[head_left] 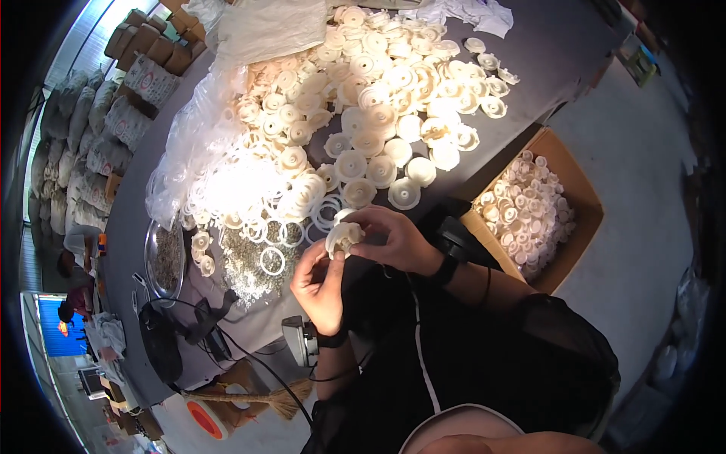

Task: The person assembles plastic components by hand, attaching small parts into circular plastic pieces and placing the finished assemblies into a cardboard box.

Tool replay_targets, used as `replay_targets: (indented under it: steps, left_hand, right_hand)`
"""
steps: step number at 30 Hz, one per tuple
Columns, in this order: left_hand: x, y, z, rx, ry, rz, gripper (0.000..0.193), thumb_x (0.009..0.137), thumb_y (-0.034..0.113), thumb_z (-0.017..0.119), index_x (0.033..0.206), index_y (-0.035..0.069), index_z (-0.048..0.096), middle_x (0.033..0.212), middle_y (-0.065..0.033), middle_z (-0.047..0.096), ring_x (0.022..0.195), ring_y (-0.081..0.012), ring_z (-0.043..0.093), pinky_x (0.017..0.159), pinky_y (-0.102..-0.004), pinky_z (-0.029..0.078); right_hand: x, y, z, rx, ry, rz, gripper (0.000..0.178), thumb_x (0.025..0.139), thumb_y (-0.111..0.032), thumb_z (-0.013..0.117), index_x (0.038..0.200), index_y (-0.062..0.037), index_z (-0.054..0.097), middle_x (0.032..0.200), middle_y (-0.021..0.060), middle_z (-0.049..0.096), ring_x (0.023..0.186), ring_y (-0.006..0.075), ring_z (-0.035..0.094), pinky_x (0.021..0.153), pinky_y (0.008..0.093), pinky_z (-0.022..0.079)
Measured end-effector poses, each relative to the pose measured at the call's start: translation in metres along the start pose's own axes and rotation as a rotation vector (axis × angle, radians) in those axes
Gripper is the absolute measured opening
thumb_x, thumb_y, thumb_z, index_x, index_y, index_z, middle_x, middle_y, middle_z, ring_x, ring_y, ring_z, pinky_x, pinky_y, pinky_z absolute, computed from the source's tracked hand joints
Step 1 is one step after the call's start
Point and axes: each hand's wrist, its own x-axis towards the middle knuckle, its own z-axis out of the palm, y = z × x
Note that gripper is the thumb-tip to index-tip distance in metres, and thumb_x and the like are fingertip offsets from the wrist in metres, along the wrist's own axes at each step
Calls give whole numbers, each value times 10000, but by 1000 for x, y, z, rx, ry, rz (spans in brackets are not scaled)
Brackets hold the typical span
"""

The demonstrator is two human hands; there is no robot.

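Between my two hands, close to the table's near edge, is a cream round plastic part (342, 236) with a stepped, flanged shape. My left hand (321, 293) pinches its lower left side with thumb and fingers. From the right, my right hand (391, 240) grips the same part, its fingertips partly hiding it. Just beyond my hands lie loose white rings (273, 261) and a heap of similar cream plastic parts (378, 83). A spread of small metal-looking pieces (253, 278) lies left of my left hand.
A cardboard box (582, 204) filled with small white parts stands at the right. On the table's left are an oval metal tray (180, 268), clear plastic bags (198, 125), a black device (160, 340) and cables. Stacked sacks (76, 144) and a person (79, 296) are farther left.
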Motion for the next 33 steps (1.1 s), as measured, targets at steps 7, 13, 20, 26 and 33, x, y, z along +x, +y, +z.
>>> replay_targets:
  steps: [7,13,20,26,33]
  left_hand:
    - [-24,-10,-10,5,10,-9,236,793,-53,609,1027,-27,599,949,-67,617,797,-79,569,727,-199,443]
    - [-36,-26,-18,8,98,-56,228,804,-29,608,1031,-25,598,984,-86,608,859,-122,582,781,-235,459]
    - [-40,-37,-58,157,173,-97,166,825,6,585,988,-17,603,944,-61,601,831,-107,563,756,-230,449]
    - [-31,-54,-124,761,354,57,69,775,3,626,842,15,620,837,-69,612,753,-136,580,715,-248,458]
    - [-12,-59,-113,1029,291,122,104,705,-4,652,801,26,626,804,-90,588,775,-219,576,736,-306,454]
  right_hand:
    - [-13,27,8,281,-212,227,319,779,-105,667,1039,-34,495,941,3,543,868,77,533,755,241,452]
    - [-19,45,22,394,-236,268,282,784,-112,663,995,-34,494,897,2,544,843,62,531,730,221,446]
    - [-17,62,28,756,-166,628,298,822,-154,582,1075,-9,516,971,54,584,858,139,575,800,298,463]
    - [-12,55,33,993,-244,776,294,838,-185,580,1091,-48,513,1034,36,572,940,146,556,845,348,442]
    - [-12,52,47,853,-221,828,265,827,-147,563,1067,-42,521,973,44,582,881,151,567,813,349,465]
